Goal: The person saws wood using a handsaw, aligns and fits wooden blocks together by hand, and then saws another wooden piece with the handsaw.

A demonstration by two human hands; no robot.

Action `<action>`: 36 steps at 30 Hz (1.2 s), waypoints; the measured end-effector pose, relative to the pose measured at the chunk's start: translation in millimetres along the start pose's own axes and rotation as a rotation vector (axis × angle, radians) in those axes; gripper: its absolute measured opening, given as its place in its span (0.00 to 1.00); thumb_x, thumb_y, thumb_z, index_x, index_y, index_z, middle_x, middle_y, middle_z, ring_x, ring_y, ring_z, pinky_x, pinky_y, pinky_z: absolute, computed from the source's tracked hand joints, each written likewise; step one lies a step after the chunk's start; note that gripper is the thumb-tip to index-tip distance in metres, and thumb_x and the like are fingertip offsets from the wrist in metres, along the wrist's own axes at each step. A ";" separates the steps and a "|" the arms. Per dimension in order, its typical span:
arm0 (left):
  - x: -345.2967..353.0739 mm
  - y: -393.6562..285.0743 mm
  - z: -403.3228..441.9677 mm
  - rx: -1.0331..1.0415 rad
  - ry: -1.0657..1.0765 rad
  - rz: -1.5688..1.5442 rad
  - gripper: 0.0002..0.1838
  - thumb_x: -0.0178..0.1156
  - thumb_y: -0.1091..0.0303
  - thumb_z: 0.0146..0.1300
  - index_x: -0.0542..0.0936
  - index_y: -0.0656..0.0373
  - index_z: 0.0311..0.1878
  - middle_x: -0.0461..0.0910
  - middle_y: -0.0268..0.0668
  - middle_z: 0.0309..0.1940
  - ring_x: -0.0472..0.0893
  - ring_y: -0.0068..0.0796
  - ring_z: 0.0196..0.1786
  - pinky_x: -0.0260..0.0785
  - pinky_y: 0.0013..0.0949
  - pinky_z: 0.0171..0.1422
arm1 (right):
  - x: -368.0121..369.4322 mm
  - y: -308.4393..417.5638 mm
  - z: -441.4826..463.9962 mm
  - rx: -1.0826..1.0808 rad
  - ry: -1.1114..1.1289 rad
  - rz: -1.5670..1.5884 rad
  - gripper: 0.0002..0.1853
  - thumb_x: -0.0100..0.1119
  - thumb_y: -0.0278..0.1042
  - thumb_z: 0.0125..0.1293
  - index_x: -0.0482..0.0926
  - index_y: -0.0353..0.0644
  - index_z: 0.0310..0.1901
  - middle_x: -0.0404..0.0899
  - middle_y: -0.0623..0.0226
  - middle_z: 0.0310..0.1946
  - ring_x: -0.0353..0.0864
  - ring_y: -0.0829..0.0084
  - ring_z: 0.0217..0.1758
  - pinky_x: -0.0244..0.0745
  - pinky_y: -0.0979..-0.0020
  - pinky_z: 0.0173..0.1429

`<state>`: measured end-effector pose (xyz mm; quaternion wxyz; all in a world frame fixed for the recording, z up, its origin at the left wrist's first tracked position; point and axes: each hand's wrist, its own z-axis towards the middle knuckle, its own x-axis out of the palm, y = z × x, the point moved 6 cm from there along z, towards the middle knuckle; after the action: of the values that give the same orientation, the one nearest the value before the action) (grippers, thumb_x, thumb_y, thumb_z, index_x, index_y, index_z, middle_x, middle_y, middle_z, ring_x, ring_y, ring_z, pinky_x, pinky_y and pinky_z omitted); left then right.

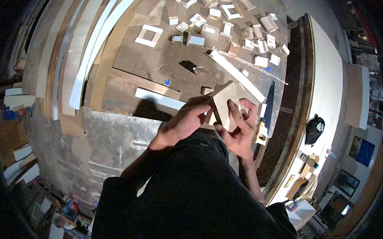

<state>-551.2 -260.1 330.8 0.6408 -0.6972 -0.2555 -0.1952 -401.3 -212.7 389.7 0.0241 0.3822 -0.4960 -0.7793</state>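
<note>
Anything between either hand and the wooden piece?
Nothing visible. The left hand and right hand both touch the wooden piece directly. The saw lies off beyond the right hand, not between.

A person's left hand (186,121) and right hand (241,131) grip close together before the body (197,199), the right's fingers (237,115) bent and its thumb (223,133) angled toward the left, bare left forearm (141,166) and right forearm (250,176) slanting inward
</note>
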 end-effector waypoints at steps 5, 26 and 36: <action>-2.4 -4.2 -9.9 -0.240 -0.171 -0.225 0.11 0.56 0.73 0.70 0.82 0.62 0.52 0.80 0.27 0.36 0.75 0.14 0.38 0.69 0.24 0.42 | 12.3 6.3 -11.1 0.059 0.007 0.048 0.37 0.71 0.34 0.57 0.72 0.36 0.69 0.66 0.50 0.61 0.69 0.57 0.63 0.67 0.60 0.66; 31.8 -3.5 -13.0 0.010 -0.255 -0.320 0.22 0.67 0.75 0.63 0.77 0.63 0.61 0.83 0.34 0.52 0.81 0.23 0.54 0.70 0.28 0.62 | -43.5 7.2 -50.0 0.150 -0.036 0.328 0.40 0.68 0.33 0.54 0.70 0.30 0.70 0.68 0.49 0.59 0.67 0.58 0.66 0.62 0.65 0.69; 71.2 40.4 -15.7 0.014 -0.202 0.312 0.27 0.40 0.53 0.82 0.62 0.64 0.72 0.68 0.46 0.67 0.67 0.36 0.71 0.59 0.37 0.74 | -31.2 -24.9 -54.9 0.266 -0.047 0.338 0.40 0.64 0.44 0.65 0.63 0.36 0.75 0.67 0.57 0.61 0.63 0.63 0.69 0.59 0.64 0.72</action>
<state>-469.3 -270.1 343.0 0.6392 -0.7399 -0.2086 -0.0208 -336.8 -228.5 375.9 0.0925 0.2752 -0.6518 -0.7006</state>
